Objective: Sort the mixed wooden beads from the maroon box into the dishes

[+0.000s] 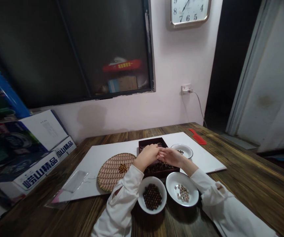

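Observation:
Over a dark red box [156, 174] of brown beads, my two hands meet with their fingertips close together. The left hand [150, 154] has its back toward me and its fingers curled; what they hold, if anything, is hidden. My right hand [171, 156] is turned partly palm up, its fingers stretched toward the left one. Nearest my left forearm are a round woven tray [107, 171] with a small heap of golden-brown beads [123, 168] and a white bowl [163, 199] of dark beads [152, 197]. Below my right wrist sits a white bowl [193, 199] with pale beads [183, 193].
A white board [92, 158] lies under the box and tray on the wooden table [250, 184]. Behind my right hand stands a white dish [187, 151] with a few beads. A red comb-like item [198, 137] and a clear plastic bag [74, 181] lie near the edges; cartons [43, 164] stand left.

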The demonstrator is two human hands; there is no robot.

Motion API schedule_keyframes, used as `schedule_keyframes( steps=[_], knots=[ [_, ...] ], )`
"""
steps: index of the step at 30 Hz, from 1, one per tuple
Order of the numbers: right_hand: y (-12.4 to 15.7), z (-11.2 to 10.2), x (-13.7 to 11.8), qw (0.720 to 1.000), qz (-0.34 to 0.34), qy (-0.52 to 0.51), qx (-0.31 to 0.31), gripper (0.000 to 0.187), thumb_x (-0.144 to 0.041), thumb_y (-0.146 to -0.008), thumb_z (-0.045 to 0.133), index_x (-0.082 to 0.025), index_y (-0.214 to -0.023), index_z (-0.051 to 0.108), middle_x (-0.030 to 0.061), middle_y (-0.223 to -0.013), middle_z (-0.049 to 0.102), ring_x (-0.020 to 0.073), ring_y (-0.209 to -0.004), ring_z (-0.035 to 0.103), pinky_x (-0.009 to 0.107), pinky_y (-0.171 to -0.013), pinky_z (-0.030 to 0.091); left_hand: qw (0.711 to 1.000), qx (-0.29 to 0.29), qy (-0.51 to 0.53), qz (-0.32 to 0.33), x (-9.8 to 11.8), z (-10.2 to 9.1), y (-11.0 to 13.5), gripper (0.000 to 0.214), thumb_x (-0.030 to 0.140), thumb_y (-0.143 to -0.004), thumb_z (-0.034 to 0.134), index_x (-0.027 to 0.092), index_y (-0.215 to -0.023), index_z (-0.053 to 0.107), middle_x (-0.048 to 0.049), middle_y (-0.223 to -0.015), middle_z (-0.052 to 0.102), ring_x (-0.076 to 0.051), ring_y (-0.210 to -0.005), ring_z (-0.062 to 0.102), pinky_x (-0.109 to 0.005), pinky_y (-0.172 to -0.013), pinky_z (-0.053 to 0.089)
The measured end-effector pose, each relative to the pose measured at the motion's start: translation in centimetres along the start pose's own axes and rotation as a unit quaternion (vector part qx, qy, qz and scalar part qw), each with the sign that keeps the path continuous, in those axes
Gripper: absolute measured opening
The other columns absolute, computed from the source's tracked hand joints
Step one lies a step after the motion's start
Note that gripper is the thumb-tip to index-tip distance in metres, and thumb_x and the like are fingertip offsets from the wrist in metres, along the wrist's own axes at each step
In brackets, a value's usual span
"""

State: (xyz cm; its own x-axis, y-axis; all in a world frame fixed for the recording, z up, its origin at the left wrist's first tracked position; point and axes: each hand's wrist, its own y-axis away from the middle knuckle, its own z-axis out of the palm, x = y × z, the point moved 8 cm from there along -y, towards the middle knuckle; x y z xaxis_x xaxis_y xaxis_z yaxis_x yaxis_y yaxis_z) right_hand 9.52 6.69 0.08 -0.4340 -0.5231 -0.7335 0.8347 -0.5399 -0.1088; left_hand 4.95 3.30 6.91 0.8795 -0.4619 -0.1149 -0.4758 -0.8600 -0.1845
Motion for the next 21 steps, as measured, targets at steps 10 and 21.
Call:
schedule_keyframes(
  steps=[10, 21],
  knots=[
    [0.3, -1.2, -0.2, 0.999, -0.001, -0.01, 0.051, 0.041, -0.015, -0.08, 0.048, -0.009, -0.12, 0.05, 0.0129, -0.118, 0.062, 0.0184, -0.113, 0.058, 0.03, -0.108, 0.035, 0.997, 0.032, 0.055, -0.047, -2.6, -1.6, 0.8, 0.015, 0.017, -0.081, 0.05, 0.015, -0.085, 0.065, -0.007, -0.095, 0.062, -0.018, -0.088, 0.059, -0.028, -0.079, 0.044],
    [0.4, -1.1, -0.4, 0.999, 0.001, 0.002, 0.054, 0.042, -0.017, -0.084, 0.046, -0.009, -0.125, 0.044, 0.0155, -0.129, 0.055, 0.0205, -0.118, 0.054, 0.035, -0.112, 0.03, 0.976, 0.099, 0.164, -0.108, -7.9, -5.6, 4.1, 0.015, 0.022, -0.082, 0.05, 0.016, -0.082, 0.063, -0.0048, -0.092, 0.06, -0.017, -0.088, 0.057, -0.029, -0.083, 0.043]
  ],
)
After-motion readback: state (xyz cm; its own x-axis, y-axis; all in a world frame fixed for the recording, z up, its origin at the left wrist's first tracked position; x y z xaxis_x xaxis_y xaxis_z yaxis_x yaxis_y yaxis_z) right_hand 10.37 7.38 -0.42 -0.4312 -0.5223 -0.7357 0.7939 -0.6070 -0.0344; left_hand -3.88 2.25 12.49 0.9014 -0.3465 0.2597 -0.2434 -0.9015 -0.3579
